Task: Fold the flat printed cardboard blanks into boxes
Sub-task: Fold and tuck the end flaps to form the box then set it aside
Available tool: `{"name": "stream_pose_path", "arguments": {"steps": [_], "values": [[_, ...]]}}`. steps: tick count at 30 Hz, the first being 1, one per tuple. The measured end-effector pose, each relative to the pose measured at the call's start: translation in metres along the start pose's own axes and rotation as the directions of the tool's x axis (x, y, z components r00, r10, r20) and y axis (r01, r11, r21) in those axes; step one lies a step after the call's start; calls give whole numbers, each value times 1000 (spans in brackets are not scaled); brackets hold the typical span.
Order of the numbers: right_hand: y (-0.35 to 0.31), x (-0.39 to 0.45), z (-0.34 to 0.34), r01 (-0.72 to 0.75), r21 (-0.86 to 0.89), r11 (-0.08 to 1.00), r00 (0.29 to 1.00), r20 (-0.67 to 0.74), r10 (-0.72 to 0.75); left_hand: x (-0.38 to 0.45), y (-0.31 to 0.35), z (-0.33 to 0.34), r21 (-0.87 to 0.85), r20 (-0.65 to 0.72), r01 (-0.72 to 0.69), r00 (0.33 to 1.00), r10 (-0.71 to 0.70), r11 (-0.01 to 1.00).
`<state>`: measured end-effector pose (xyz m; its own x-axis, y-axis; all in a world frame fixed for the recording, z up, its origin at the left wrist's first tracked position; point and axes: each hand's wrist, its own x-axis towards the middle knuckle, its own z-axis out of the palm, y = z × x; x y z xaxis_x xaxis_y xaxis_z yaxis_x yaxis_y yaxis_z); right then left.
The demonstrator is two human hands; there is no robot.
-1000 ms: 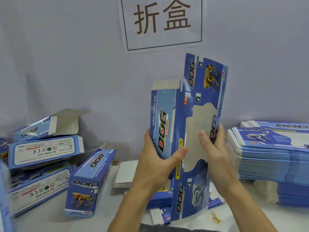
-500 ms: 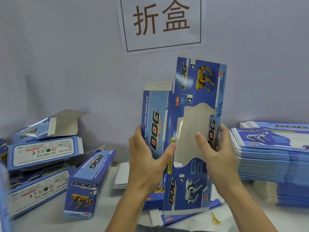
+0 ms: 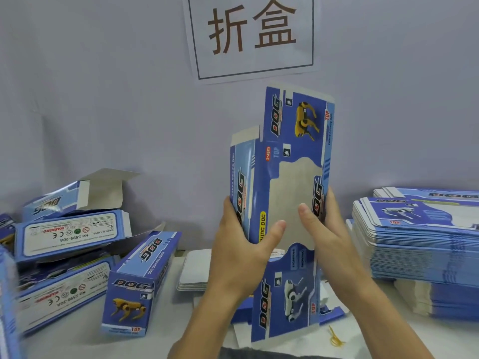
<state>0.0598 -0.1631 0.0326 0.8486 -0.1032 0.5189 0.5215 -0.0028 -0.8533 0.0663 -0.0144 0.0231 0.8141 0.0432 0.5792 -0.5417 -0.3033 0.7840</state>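
Grey wall (image 3: 103, 86), white table (image 3: 77, 340): one blue blank (image 3: 290, 193) held upright in both hands.

Head view: a paper sign (image 3: 251, 35) on the wall above the hands reads "折盒". The blank is printed "DOG", "FUNNY MOVING DOG", "TOP" and "3+ages", with a yellow dog at its upper end and a white dog at its lower end. The left hand (image 3: 241, 252) grips its left edge, thumb across the front; the right hand (image 3: 326, 229) grips its right edge, thumb on the plain window area. The blank rises well above both hands and hangs below them. Left of the hands lie at least four folded boxes (image 3: 140, 283), two showing "WARNING" and "No 5599-20A". Right of the hands is a stack of flat blanks (image 3: 420, 244). Behind the left wrist lie white cards (image 3: 194, 270); below the right forearm, a yellow band (image 3: 335, 339).
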Motion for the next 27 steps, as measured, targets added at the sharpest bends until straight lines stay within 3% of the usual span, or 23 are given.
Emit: {"name": "stream_pose_path", "arguments": {"steps": [3,5,8,11,13,15,17,19,20,23,27], "values": [[-6,0,3,-14,-109,994,993,-120,1,1,-2,0,151,-162,36,987,-12,988],[-13,-3,11,58,-202,978,977,-189,-97,0,3,1,244,-276,45,961,25,969],[-22,-5,24,145,-202,969,983,-82,-164,-4,15,6,416,-410,17,896,171,909],[-27,-5,26,133,-95,987,991,10,-133,-10,20,16,545,-396,-33,871,292,838],[-28,-4,22,101,-61,993,995,16,-100,-12,20,18,577,-373,5,891,258,817],[-27,-2,12,68,-103,992,995,-64,-75,-8,18,11,487,-368,47,917,156,872],[-23,1,-4,-23,-115,993,988,-154,5,-1,15,-3,204,-303,29,952,35,979],[-18,2,-16,-80,0,997,990,-114,80,4,12,-16,-166,-90,49,994,-65,985],[-16,2,-18,-90,80,993,995,-41,93,4,12,-19,-258,20,91,996,-89,962],[-11,-3,-11,-167,255,952,981,136,136,0,10,-23,-407,199,210,970,-138,889],[-5,-4,-6,-108,252,962,986,153,70,-4,6,-26,-432,294,247,948,-123,868]]}}
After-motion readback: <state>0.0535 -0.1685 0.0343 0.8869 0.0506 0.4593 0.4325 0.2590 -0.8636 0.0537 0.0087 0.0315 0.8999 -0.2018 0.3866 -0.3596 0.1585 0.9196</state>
